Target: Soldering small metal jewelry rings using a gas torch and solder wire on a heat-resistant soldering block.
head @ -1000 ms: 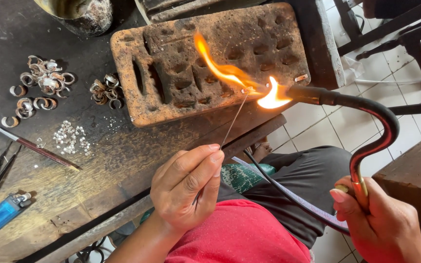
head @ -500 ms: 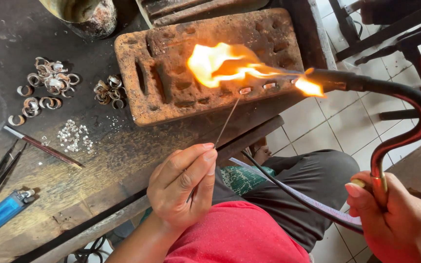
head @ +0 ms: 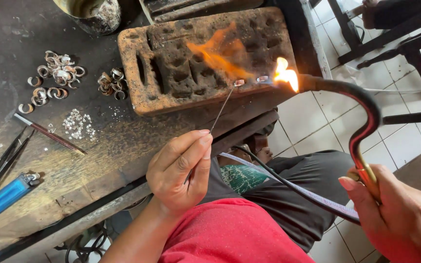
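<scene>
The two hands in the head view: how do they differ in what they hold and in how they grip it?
The left hand pinches a thin metal rod between thumb and fingertips; the right hand wraps around the base of a thick curved torch. The rod is straight and points at a small piece on the pitted block; the torch bends and throws a flame over it. Both tools aim at the same spot.

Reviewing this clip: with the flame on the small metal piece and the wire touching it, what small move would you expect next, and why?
Probably a slight nudge of the thin wire in the left hand to feed or steady the small metal piece on the charred block. The torch in the right hand already plays flame across it, and the wire tip meets it.
</scene>
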